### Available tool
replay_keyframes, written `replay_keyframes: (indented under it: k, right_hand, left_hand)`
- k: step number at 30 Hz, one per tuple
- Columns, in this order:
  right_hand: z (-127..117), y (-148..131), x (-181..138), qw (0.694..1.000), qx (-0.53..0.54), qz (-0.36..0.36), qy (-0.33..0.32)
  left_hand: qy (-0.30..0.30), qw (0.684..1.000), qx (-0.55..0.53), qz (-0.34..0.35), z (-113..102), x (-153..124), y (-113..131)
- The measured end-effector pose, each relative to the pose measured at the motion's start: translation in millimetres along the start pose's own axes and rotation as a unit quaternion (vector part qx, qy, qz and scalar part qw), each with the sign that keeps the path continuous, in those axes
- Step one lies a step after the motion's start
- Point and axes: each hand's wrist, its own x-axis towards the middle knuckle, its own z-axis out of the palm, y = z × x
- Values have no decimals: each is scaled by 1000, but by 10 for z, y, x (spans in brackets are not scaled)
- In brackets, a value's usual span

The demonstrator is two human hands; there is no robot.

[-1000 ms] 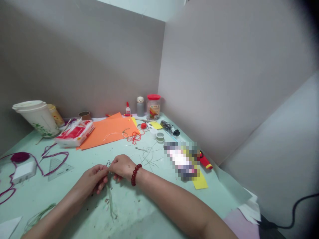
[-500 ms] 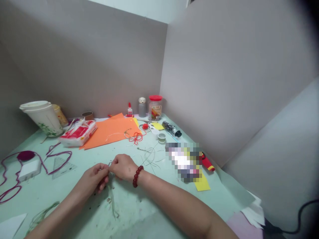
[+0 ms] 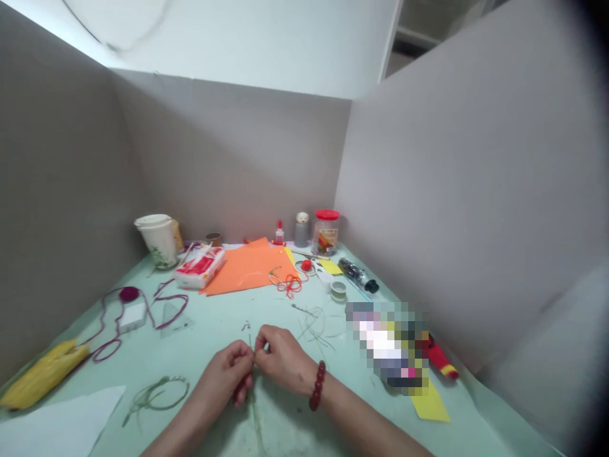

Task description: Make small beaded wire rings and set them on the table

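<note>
My left hand (image 3: 226, 373) and my right hand (image 3: 281, 357) meet over the front middle of the table, fingertips pinched and nearly touching. Between them runs a thin green cord (image 3: 257, 422), whose strands trail down toward the near edge. The fingers hide the exact spot where it is gripped. A short end sticks up above the fingertips. Around my right wrist is a dark red bead bracelet (image 3: 318, 384). Loose green strands (image 3: 316, 325) lie beyond my right hand, and a coiled green braided cord (image 3: 159, 393) rests left of my left forearm.
Purple cord (image 3: 183, 304), a clear set square (image 3: 174, 320) and a yellow bundle (image 3: 45, 374) lie leftward. Behind are a tissue pack (image 3: 200, 266), orange paper (image 3: 252, 270), red cord (image 3: 291, 287) and a red-lidded jar (image 3: 326, 233). A blurred-out object (image 3: 385, 346) lies right. Grey panels surround the table.
The view has swung left and tilted up, so table items appear farther right and lower. The yellow bundle has come into view. Both hands stay pinched together on the cord.
</note>
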Motion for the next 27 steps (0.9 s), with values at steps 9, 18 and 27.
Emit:
replay_keyframes:
  k: [9, 18, 27]
  right_hand:
    - [-126, 83, -84, 998, 33, 11, -49]
    - [-872, 368, -845, 973, -37, 167, 153]
    - [-400, 346, -1202, 942, -284, 156, 90]
  left_hand:
    - [13, 997, -70, -12, 67, -131, -119]
    - [16, 998, -63, 22, 2, -153, -127]
    - [35, 996, -68, 53, 31, -241, -138]
